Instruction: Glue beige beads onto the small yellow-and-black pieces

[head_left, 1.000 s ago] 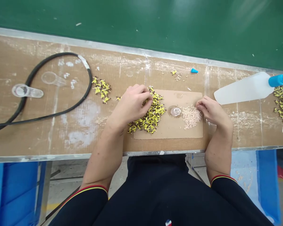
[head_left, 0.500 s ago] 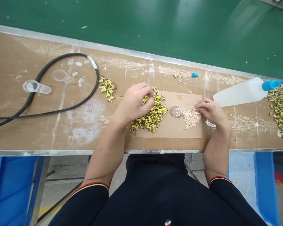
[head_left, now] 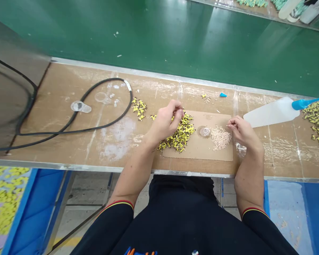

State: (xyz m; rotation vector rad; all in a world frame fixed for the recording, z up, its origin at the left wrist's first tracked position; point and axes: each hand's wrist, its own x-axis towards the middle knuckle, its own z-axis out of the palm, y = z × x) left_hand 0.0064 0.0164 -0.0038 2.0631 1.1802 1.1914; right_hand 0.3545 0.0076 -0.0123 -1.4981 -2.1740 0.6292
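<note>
Card (head_left: 195, 151) near the front edge of the worktop (head_left: 53, 122), seen from above. Left hand (head_left: 166, 122) is held over the upper left of the yellow heap (head_left: 178, 136), with the fingers drawn into a pinch; whether a piece is gripped cannot be told. Right hand (head_left: 241, 132) lies at the right of the card, its fingertips (head_left: 230, 124) pinched together just beside the beige pellets (head_left: 220, 138); no held pellet can be made out. Between the two heaps, a clear disc (head_left: 204, 131) is placed on the card.

Both heaps remain sizeable, so much of the material is judged to be left, though worked and unworked pieces cannot be told apart. A smaller yellow heap (head_left: 139, 108) is seen on the worktop left of the card, and a larger one (head_left: 317, 122) at the right end. A scraper (head_left: 271, 112) with a blue handle lies near the rear edge, and a black cable (head_left: 77, 130) is looped at the left, around two clear scoops (head_left: 80, 106).
</note>
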